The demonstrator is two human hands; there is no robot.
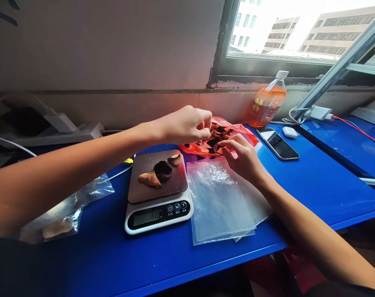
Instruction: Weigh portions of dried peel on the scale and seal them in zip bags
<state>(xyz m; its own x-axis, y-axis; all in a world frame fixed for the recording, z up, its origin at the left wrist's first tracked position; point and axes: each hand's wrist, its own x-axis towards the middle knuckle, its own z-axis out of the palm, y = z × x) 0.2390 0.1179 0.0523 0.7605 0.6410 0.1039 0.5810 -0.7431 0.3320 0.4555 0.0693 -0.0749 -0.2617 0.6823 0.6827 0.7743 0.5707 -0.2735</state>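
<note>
A red plastic bag (251, 138), its mouth spread, holds many curled brown pieces of dried peel (222, 133). Above the bag's left side is my left hand (192, 123), fingers curled into a pinch; what they hold, if anything, is hidden. At the bag's front right, my right hand (243, 156) has its thumb and fingertips closed on a brown piece of dried peel (217, 148). A digital kitchen scale (158, 212) stands left of the bag, with several peel pieces (149, 179) on its plate. Its display reads about 8.8.
Clear plastic bags (221, 206) lie flat beside the scale. Filled clear bags (62, 222) sit at left under my forearm. Behind to the right are an orange drink bottle (269, 103), a phone (278, 143) and an earbud case (289, 132). A power strip (88, 134) lies along the wall.
</note>
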